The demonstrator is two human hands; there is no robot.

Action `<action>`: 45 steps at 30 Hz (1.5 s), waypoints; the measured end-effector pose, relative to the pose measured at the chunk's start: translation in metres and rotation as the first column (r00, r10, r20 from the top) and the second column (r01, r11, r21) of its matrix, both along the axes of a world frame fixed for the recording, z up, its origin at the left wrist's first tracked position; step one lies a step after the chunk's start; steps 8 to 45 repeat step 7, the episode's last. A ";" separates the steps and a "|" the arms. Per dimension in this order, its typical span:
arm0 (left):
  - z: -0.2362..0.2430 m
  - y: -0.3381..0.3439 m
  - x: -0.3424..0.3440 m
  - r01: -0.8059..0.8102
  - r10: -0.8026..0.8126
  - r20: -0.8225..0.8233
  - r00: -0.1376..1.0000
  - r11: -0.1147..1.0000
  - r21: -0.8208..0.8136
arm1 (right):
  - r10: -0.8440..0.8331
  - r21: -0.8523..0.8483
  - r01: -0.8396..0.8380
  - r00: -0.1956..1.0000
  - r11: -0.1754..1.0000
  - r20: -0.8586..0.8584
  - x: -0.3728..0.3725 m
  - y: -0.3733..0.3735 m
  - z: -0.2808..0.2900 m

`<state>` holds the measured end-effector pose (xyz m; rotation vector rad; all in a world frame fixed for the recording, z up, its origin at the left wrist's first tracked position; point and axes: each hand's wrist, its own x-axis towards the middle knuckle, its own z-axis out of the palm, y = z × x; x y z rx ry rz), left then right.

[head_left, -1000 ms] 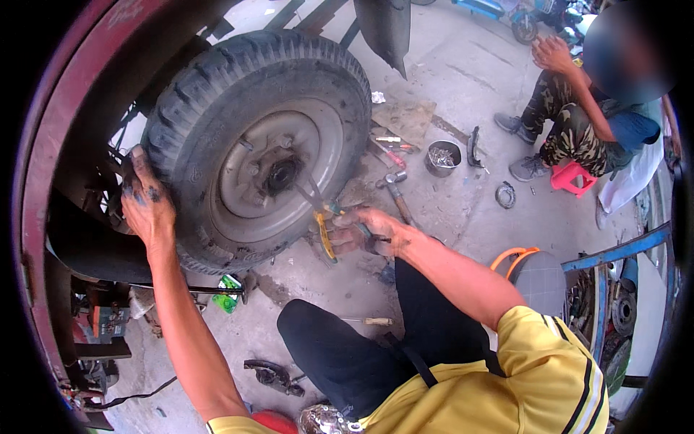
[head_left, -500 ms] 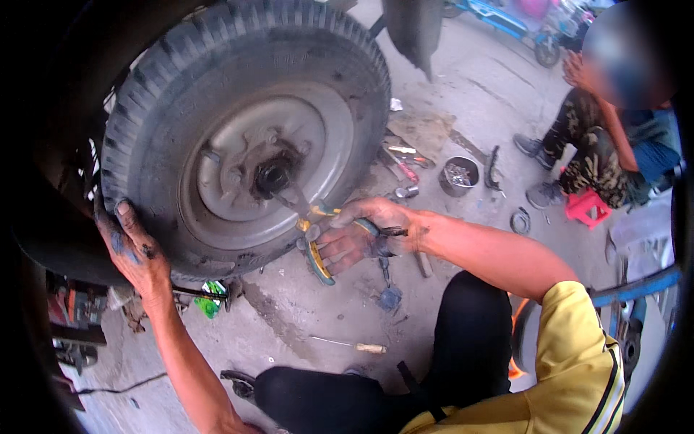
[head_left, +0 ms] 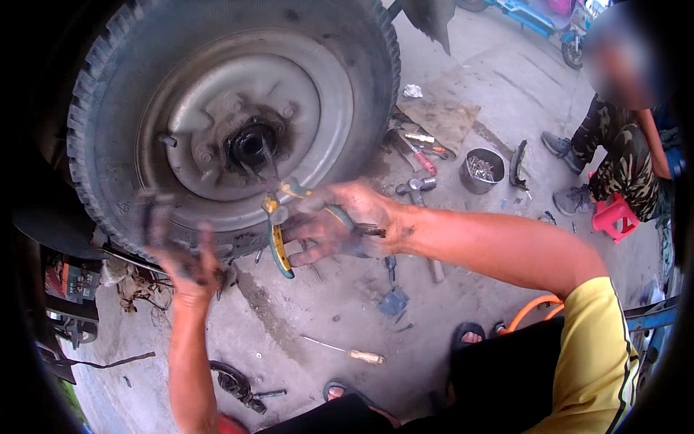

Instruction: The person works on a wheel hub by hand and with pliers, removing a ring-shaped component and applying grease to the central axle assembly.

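A large wheel [head_left: 210,94] with a black tyre and a grey steel rim stands in front of me, its dark greasy hub [head_left: 253,145] at the middle. My right hand [head_left: 354,213], smeared with black grease, grips pliers [head_left: 276,235] with yellow and green handles. The handles are spread apart, and the long jaws point to the hub; whether their tips touch it I cannot tell. At the tyre's lower left edge is my left hand [head_left: 181,249], blurred by motion, fingers apart and nothing seen in it.
On the concrete floor lie a screwdriver [head_left: 365,356], a hammer [head_left: 416,188] and a blue-headed tool [head_left: 394,302]. A metal pot [head_left: 482,171] holds small parts. At the right a person in camouflage trousers [head_left: 622,152] sits on a red stool [head_left: 616,215]. An orange hose [head_left: 531,311] curves near my knee.
My left hand has moved right from the tyre's side, its fingers now blurred. The pliers and right hand have shifted slightly left in view. The whole view has moved, and my legs are farther apart.
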<state>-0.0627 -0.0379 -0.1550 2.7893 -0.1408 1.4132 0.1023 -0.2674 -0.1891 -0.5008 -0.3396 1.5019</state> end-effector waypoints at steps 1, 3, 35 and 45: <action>-0.019 -0.017 -0.002 -0.013 -0.003 -0.097 0.995 0.985 -0.173 | -0.015 0.011 0.015 1.000 1.000 -0.011 -0.001 0.001 -0.004; -0.040 -0.061 0.008 -0.143 -0.044 -0.292 0.955 0.797 -0.587 | -0.036 0.038 0.037 0.999 0.999 -0.038 0.002 -0.003 -0.009; -0.045 -0.056 0.045 -0.401 -0.528 -0.387 0.756 0.094 -0.911 | 0.042 -0.132 -0.003 0.957 0.991 0.287 0.020 -0.013 -0.009; -0.045 -0.056 0.045 -0.401 -0.528 -0.387 0.756 0.094 -0.911 | 0.042 -0.132 -0.003 0.957 0.991 0.287 0.020 -0.013 -0.009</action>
